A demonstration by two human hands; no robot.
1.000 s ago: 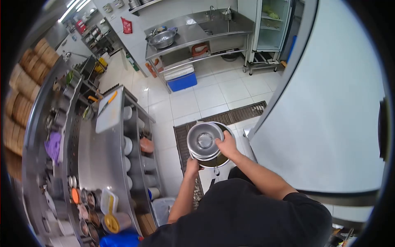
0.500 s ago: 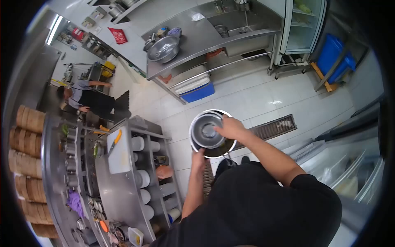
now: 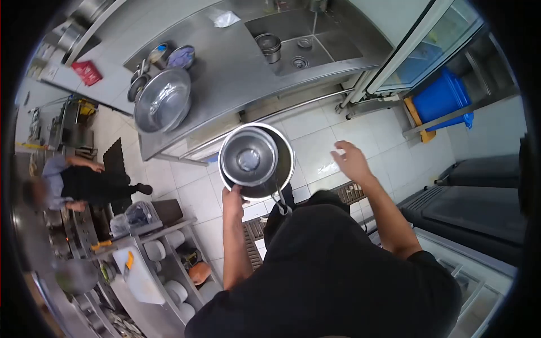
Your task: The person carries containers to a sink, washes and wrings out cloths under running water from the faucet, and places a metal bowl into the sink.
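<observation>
We hold a steel pot (image 3: pixel 286 155) in front of the steel counter (image 3: pixel 225 84), our landmark, over the tiled floor (image 3: pixel 315 152). Our left hand (image 3: pixel 234 203) is clamped on the pot's rim, on the side away from the counter; its fingertips are partly hidden there, so we can't fairly say how far they reach beneath. Inside the pot sits a smaller steel bowl (image 3: pixel 248 156), its open mouth facing up. Our right hand (image 3: pixel 350 160) touches nothing: it is in front of the counter's sink end, well apart from the pot, with thumb and fingers parted.

On the counter's left end we see a large steel bowl (image 3: pixel 163 101), with a small bowl (image 3: pixel 181 57) of something purple just beside it. A metal container (image 3: pixel 269 48) stands in the counter's sink (image 3: pixel 315 48). Right of the counter is a blue bin (image 3: pixel 442 101). Left of the counter stands another person (image 3: pixel 93 183) in dark trousers, and nearer us than the counter, also leftward, lies a white cutting board (image 3: pixel 138 279).
</observation>
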